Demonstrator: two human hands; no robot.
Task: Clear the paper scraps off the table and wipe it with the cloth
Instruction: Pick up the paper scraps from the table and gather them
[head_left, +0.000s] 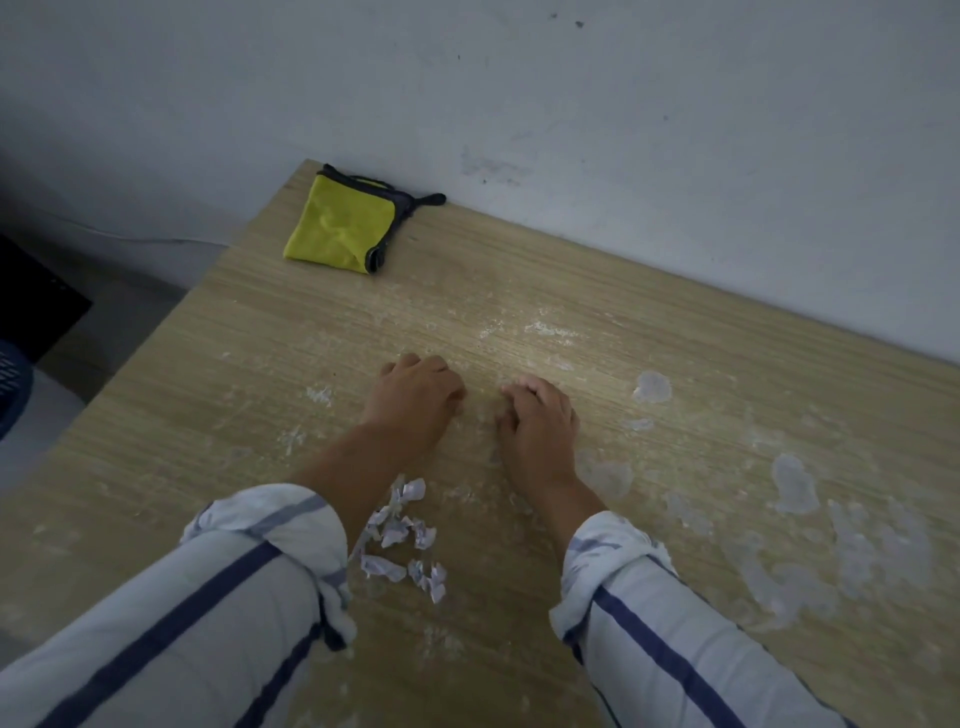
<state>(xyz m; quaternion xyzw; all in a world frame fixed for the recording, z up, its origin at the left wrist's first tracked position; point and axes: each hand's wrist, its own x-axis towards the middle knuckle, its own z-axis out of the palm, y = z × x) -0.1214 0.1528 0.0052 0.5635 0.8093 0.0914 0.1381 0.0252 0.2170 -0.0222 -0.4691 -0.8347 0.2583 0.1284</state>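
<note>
Paper scraps (402, 540) are lying behind both hands' curled, empty-looking fingers (415, 366); the cloth (340, 228) is waiting untouched beyond them on the desk (675, 338).

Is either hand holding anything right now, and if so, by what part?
Cannot tell: left hand and right hand rest curled, knuckles up, on the table. Anything under them is hidden.

Plain room: worn wooden table (675, 322) against scuffed wall (623, 104) (home?).
</note>
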